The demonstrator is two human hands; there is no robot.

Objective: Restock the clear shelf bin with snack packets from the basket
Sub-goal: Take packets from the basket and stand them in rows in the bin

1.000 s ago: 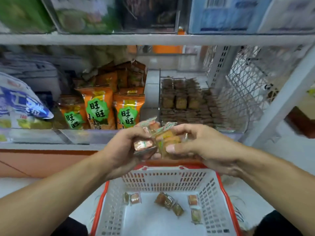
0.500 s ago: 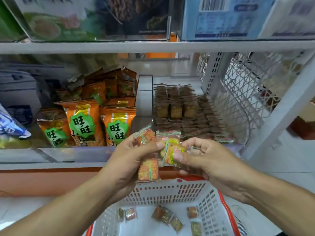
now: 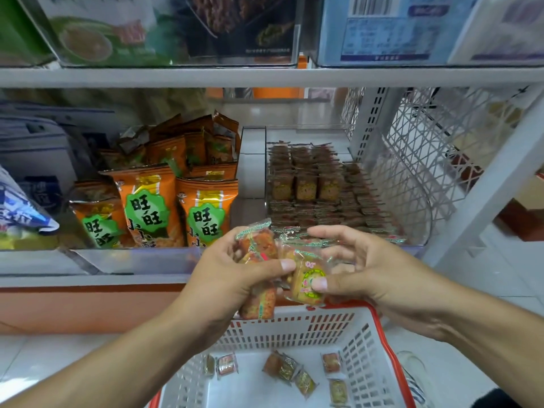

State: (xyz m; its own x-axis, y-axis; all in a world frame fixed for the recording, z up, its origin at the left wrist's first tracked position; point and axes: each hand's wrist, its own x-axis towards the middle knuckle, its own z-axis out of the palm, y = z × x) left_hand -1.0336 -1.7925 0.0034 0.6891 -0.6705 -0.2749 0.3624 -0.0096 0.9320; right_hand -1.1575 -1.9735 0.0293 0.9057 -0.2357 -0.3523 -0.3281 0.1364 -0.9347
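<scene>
While both forearms reach in over the white slotted basket with a red rim (image 3: 347, 334), the left hand (image 3: 223, 278) curls thumb and fingers tight round orange-red cellophane snack packets (image 3: 257, 248). Beside it, the right hand (image 3: 374, 269) pinches a yellow clear-wrapped packet (image 3: 306, 278) under its thumb, before the clear plastic shelf bin (image 3: 412, 207) of stacked packets; loose packets (image 3: 284, 368) lie on the basket floor.

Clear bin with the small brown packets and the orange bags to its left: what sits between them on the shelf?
In the head view, only a bare clear divider compartment separates the orange bags from the clear bin; nothing shows inside it.
</scene>
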